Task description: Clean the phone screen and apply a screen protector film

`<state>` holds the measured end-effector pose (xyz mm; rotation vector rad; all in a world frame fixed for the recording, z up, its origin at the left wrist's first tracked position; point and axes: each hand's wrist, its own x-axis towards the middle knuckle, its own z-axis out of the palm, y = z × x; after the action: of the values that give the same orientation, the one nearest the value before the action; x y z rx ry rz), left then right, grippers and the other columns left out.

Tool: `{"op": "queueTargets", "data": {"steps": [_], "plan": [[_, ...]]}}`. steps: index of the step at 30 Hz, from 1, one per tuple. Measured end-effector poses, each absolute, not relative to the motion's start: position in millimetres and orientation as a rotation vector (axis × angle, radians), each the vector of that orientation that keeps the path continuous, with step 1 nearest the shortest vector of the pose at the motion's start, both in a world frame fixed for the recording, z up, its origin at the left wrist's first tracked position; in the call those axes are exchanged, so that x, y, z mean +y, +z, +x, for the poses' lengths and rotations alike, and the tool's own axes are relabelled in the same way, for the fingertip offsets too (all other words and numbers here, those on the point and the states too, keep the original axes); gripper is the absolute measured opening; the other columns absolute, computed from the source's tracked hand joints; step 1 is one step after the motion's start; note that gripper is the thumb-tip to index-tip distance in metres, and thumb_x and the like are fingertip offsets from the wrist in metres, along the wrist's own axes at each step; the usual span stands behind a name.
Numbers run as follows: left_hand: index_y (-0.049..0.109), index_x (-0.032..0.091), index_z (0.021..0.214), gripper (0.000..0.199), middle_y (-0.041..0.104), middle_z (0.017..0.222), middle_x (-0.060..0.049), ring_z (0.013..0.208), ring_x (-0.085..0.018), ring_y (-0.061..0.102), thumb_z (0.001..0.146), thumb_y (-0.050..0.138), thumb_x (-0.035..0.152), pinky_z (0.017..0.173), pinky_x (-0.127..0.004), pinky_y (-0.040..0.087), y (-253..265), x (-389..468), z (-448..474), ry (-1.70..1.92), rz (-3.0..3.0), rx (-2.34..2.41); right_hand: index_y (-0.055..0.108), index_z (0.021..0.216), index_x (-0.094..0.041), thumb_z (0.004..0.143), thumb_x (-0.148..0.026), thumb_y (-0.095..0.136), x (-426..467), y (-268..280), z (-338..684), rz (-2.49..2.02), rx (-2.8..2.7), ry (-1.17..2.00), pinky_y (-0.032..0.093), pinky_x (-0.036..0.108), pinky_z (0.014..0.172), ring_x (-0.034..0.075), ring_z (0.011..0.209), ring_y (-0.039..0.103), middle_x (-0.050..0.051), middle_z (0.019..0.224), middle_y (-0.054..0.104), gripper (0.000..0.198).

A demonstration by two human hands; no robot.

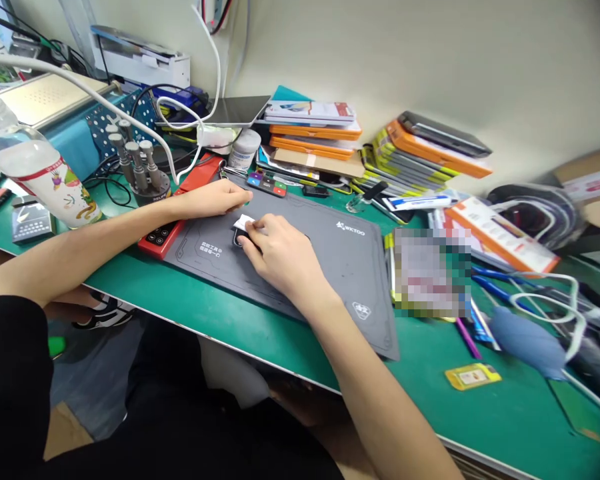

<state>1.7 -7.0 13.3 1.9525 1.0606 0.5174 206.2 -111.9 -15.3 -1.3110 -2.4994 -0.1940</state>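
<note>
My right hand is closed on a small folded white wipe, over the grey work mat. Under that hand lies a dark, flat thing with a rounded corner, which looks like a phone; most of it is hidden. My left hand rests at the far left part of the mat with its fingers curled in. A tiny greenish spot shows at its fingertips, too small to name. Beneath my left forearm runs a red device with round buttons, along the mat's left edge.
A bottle with a printed label and a screwdriver stand are at left. Behind the mat are a white tub and stacked orange boxes. To the right lie a yellow lighter-like item, a blue air blower and cables.
</note>
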Motion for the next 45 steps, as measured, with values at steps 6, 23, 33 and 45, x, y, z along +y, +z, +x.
{"op": "queueTargets", "data": {"steps": [6,23,33,45], "plan": [[0.041,0.024,0.060,0.058,0.039,0.058,0.003,0.050,-0.010,0.029,0.104,0.057,0.058,0.053,-0.029,0.023,8.4,-5.1,0.2,0.500,1.956,1.088,0.078,0.132,-0.009,0.120,-0.048,0.042,-135.9,-17.1,207.5,-1.187,-2.570,-0.281,0.059,0.045,0.093,0.032,0.106,0.067,0.020,0.114,0.075,0.054],[0.041,0.023,0.059,0.057,0.041,0.057,0.003,0.051,-0.009,0.030,0.106,0.057,0.050,0.056,-0.030,0.025,12.9,-7.2,2.2,0.491,1.980,1.094,0.074,0.138,-0.010,0.120,-0.051,0.036,-116.8,-22.1,222.3,-1.455,-2.472,-0.218,0.056,0.045,0.092,0.034,0.110,0.066,0.020,0.120,0.072,0.060],[0.042,0.023,0.060,0.056,0.043,0.058,0.003,0.051,-0.010,0.033,0.109,0.055,0.047,0.059,-0.032,0.027,12.5,-3.7,1.3,0.461,1.994,1.119,0.083,0.125,-0.015,0.121,-0.046,0.038,-118.0,-14.6,226.3,-1.509,-2.421,-0.187,0.050,0.038,0.077,0.029,0.106,0.067,0.016,0.117,0.075,0.055],[0.044,0.023,0.060,0.057,0.044,0.058,0.002,0.052,-0.010,0.034,0.108,0.055,0.051,0.059,-0.032,0.027,10.7,-3.0,1.3,0.467,2.023,1.120,0.085,0.116,-0.013,0.121,-0.041,0.042,-121.5,-7.8,224.5,-1.645,-2.423,-0.273,0.032,0.037,0.060,0.027,0.102,0.067,0.017,0.114,0.076,0.052]]}}
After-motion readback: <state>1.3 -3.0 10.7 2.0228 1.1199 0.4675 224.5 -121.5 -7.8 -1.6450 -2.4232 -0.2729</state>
